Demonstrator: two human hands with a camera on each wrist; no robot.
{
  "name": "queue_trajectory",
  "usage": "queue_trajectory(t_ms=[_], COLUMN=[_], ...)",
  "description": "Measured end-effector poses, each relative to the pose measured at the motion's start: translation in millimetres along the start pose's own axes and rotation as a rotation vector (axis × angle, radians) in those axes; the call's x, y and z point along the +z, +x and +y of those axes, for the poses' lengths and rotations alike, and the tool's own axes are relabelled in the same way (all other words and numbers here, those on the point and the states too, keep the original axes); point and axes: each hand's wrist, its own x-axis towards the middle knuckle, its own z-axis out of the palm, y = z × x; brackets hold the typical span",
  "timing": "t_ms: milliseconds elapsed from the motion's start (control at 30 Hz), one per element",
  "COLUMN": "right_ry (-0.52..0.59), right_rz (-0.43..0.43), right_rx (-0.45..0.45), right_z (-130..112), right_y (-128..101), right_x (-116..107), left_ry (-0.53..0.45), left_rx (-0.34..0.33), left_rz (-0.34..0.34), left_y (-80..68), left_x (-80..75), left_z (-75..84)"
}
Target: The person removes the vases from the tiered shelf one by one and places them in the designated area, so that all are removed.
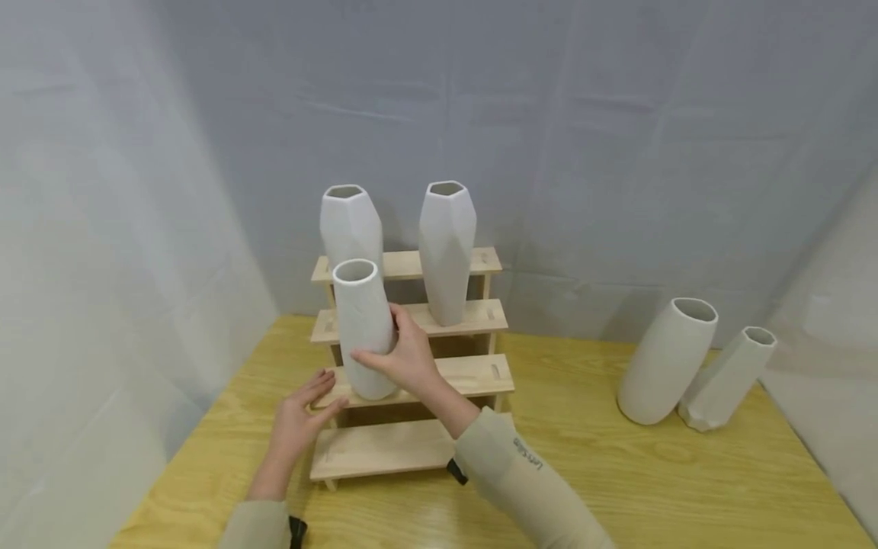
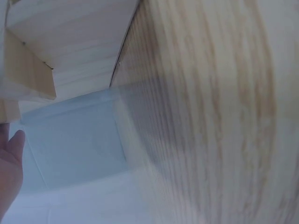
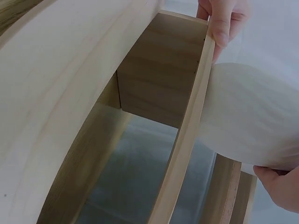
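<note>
A white vase (image 1: 363, 335) with a round mouth stands at the left of the second step from the bottom of a wooden display stand (image 1: 391, 446). My right hand (image 1: 411, 358) grips its lower right side, thumb across the front. My left hand (image 1: 302, 415) holds the left end of that same step, with the thumb at its front edge; the right wrist view shows this hand (image 3: 226, 21) on the board's end, beside the vase's base (image 3: 252, 112). Only my left fingertips (image 2: 16, 144) and part of the hand appear in the left wrist view.
Behind, a faceted white vase (image 1: 350, 225) stands at the upper left, its base hidden. Another faceted vase (image 1: 447, 252) stands on the second step from the top. On the yellow wood table (image 1: 583, 473), a rounded vase (image 1: 665, 366) and a slim faceted vase (image 1: 730, 381) stand right.
</note>
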Motion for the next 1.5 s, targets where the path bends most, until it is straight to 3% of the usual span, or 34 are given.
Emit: queue_trajectory(t_ms=[400, 633, 933, 1233, 1500], right_ry=[0.024, -0.008, -0.037, -0.005, -0.028], right_rz=[0.074, 0.136, 0.212, 0.289, 0.388], right_rx=[-0.038, -0.069, -0.034, -0.076, -0.078], right_z=[3, 5, 1, -15, -2], right_y=[-9, -17, -32, -46, -57], right_x=[-4, -16, -45, -83, -115], left_ry=[0.026, 0.008, -0.002, -0.006, -0.001], left_rx=[0.038, -0.007, -0.019, -0.009, -0.009], left_rz=[0.005, 0.000, 0.001, 0.012, 0.022], left_y=[-2.3, -1.1, -1.8, -0.5, -0.9], left_x=[0.7, 0.2, 1.1, 2.4, 3.0], left_z=[0.4, 0.0, 1.3, 4.6, 5.5])
